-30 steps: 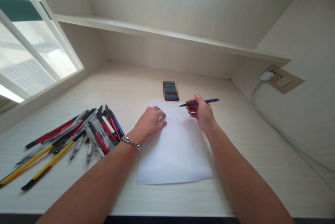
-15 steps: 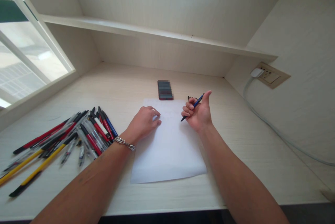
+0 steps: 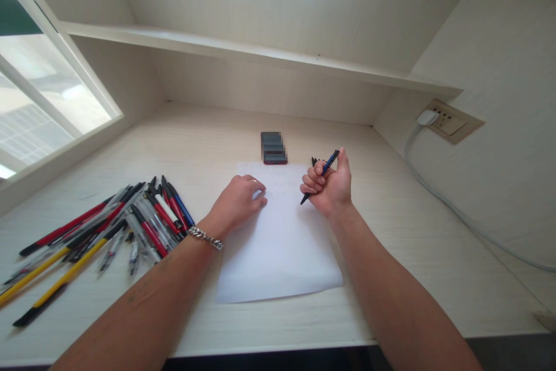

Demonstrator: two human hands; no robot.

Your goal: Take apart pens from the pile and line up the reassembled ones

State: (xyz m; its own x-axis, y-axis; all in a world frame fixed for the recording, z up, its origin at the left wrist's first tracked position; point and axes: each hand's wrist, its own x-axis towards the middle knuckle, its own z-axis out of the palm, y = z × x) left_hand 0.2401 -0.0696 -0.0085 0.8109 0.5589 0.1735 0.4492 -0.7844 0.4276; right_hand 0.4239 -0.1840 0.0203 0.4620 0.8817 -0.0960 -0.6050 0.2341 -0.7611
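Note:
A white sheet of paper [image 3: 282,243] lies on the pale desk [image 3: 391,255] in front of me. My left hand [image 3: 237,202] rests on the sheet's left upper part, fingers curled loosely against the paper, a chain bracelet on the wrist. My right hand [image 3: 328,186] is closed in a fist round a blue pen [image 3: 321,171], thumb up at the pen's rear end, tip slanting down to the paper's upper right. A dark phone [image 3: 273,148] lies just beyond the sheet.
A pile of several pens [image 3: 108,226], red, black, yellow and clear, lies on the desk at my left. A wall socket [image 3: 449,122] with a white plug and cable [image 3: 456,209] is at the right. A shelf [image 3: 260,58] runs above the desk's back.
My right hand has turned the blue pen from lying level between the fingertips to a fisted grip, tip down toward the paper. My left hand has stayed on the sheet.

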